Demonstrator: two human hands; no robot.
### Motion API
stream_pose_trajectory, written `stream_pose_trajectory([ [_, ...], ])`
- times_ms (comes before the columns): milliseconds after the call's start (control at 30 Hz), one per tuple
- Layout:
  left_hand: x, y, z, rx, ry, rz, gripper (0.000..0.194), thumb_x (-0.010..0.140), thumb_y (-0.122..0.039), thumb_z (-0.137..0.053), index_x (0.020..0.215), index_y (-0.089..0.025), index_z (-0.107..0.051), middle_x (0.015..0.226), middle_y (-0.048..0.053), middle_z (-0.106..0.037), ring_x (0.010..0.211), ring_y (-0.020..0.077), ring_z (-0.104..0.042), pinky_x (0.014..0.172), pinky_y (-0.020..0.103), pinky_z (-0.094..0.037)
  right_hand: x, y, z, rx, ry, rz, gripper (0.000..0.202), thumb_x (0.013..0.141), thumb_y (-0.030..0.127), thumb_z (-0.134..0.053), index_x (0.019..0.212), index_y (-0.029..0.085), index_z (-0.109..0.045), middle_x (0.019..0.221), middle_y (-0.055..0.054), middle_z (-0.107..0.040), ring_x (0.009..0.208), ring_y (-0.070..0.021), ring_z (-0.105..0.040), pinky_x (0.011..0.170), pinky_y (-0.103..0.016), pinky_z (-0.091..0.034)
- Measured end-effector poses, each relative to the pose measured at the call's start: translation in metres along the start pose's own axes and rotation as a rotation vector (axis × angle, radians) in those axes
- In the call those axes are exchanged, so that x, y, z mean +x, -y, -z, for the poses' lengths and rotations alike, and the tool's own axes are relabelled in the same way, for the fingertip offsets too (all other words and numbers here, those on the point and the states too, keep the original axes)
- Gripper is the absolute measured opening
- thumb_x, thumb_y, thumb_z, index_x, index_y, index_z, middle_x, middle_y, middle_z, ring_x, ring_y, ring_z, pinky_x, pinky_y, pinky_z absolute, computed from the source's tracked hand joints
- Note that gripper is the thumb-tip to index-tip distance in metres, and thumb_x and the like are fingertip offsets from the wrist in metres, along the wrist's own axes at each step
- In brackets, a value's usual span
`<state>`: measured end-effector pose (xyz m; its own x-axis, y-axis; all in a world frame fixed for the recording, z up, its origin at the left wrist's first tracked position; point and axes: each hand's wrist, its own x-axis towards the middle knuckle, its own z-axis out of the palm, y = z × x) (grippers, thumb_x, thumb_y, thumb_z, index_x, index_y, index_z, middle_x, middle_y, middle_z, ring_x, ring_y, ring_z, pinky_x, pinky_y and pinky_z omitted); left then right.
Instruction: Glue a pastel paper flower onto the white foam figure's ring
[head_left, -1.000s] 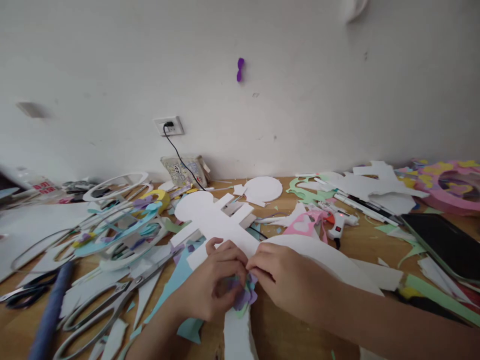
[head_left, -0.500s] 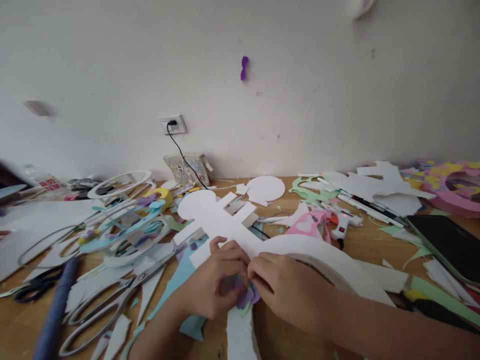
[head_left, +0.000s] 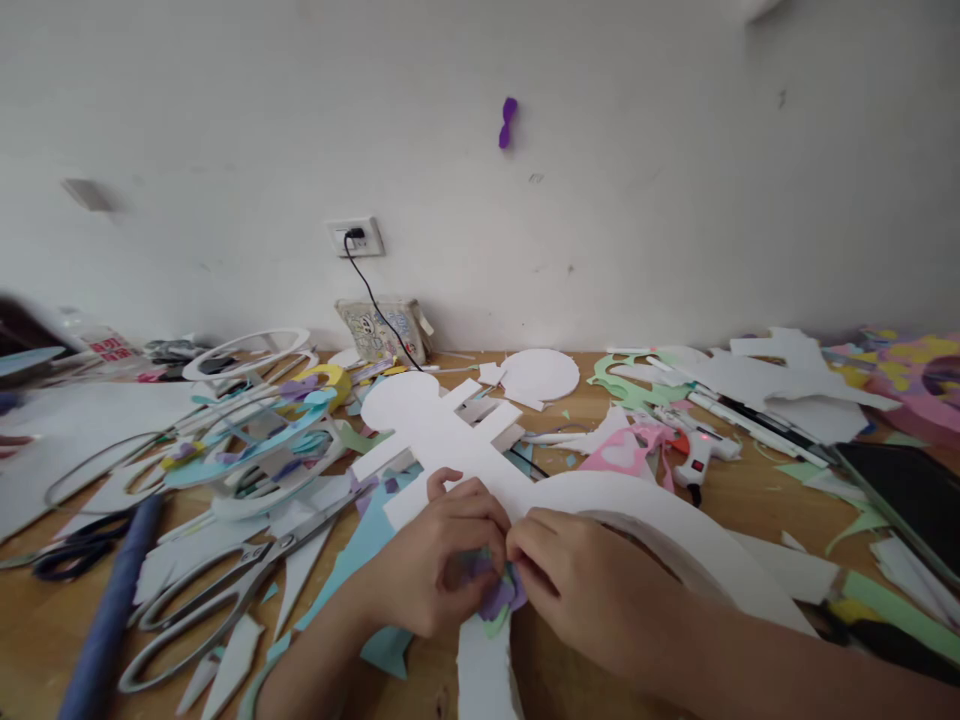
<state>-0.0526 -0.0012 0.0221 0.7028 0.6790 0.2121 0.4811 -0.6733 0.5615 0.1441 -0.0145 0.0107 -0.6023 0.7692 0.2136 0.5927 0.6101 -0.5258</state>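
Observation:
My left hand (head_left: 442,560) is closed, thumb and fingers pinching a small purple paper flower (head_left: 504,597) with a green bit at its lower edge. From the other side, the fingertips of my right hand (head_left: 585,590) press closed on the same flower, and both sets of fingertips nearly meet. The flower lies over the top of a white curved strip (head_left: 486,670), part of a large white cutout (head_left: 450,440) with a round end, crossing bars and a ring. My fingers hide much of the flower and the strip behind it.
Large grey scissors (head_left: 259,570) and a dark blue roll (head_left: 112,610) lie on the left, beside a decorated ring piece (head_left: 262,450). To the right are a glue gun (head_left: 701,455), a phone (head_left: 900,500) and coloured paper scraps. A patterned pouch (head_left: 386,330) stands against the wall.
The view has shifted slightly, so the background sits a little farther right. Both hands keep their hold on the purple flower with hardly any visible movement.

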Motion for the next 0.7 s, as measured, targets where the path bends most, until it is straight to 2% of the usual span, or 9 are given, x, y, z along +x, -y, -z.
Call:
stream_pose_trajectory([
  [100, 0.000, 0.003, -0.001, -0.008, -0.003, -0.024, 0.015, 0.064, -0.007, -0.053, 0.070, -0.020, -0.058, 0.088, 0.000, -0.067, 0.087, 0.0200, -0.058, 0.093, 0.045, -0.028, 0.003, 0.000, 0.001, 0.011, 0.002, -0.023, 0.018, 0.077, 0.003, -0.053, 0.074, 0.020, -0.057, 0.069, 0.001, -0.059, 0.060, -0.0136, -0.051, 0.057, -0.026, -0.037],
  [267, -0.001, 0.007, -0.003, -0.052, -0.003, -0.048, 0.014, 0.065, -0.007, -0.055, 0.071, -0.020, -0.059, 0.085, 0.001, -0.065, 0.086, 0.0194, -0.058, 0.089, 0.039, -0.034, 0.010, 0.004, 0.008, 0.247, 0.096, -0.278, 0.015, 0.070, 0.006, -0.056, 0.070, 0.020, -0.060, 0.062, 0.006, -0.057, 0.057, -0.0096, -0.048, 0.053, -0.021, -0.033],
  [400, 0.001, 0.005, -0.001, -0.058, 0.000, -0.042, 0.015, 0.065, -0.007, -0.055, 0.071, -0.019, -0.061, 0.084, 0.002, -0.066, 0.085, 0.0193, -0.059, 0.085, 0.037, -0.038, 0.014, 0.007, 0.015, 0.280, 0.200, -0.472, 0.017, 0.069, 0.007, -0.057, 0.073, 0.021, -0.066, 0.062, 0.006, -0.059, 0.055, -0.0090, -0.048, 0.049, -0.021, -0.030],
  [533, 0.002, 0.002, 0.001, -0.034, 0.022, -0.030, 0.016, 0.065, -0.007, -0.054, 0.070, -0.020, -0.060, 0.085, 0.002, -0.066, 0.084, 0.0199, -0.059, 0.086, 0.039, -0.038, 0.014, 0.004, 0.019, 0.270, 0.272, -0.538, 0.017, 0.065, 0.014, -0.055, 0.072, 0.022, -0.069, 0.064, 0.004, -0.064, 0.057, -0.0115, -0.052, 0.048, -0.023, -0.030],
  [700, 0.001, 0.001, 0.001, -0.014, 0.045, -0.019, 0.019, 0.062, -0.004, -0.055, 0.071, -0.020, -0.060, 0.087, 0.001, -0.066, 0.086, 0.0202, -0.059, 0.088, 0.040, -0.037, 0.013, 0.005, 0.022, 0.248, 0.311, -0.579, 0.012, 0.067, 0.018, -0.054, 0.067, 0.022, -0.065, 0.059, 0.002, -0.064, 0.055, -0.0147, -0.053, 0.048, -0.026, -0.031],
])
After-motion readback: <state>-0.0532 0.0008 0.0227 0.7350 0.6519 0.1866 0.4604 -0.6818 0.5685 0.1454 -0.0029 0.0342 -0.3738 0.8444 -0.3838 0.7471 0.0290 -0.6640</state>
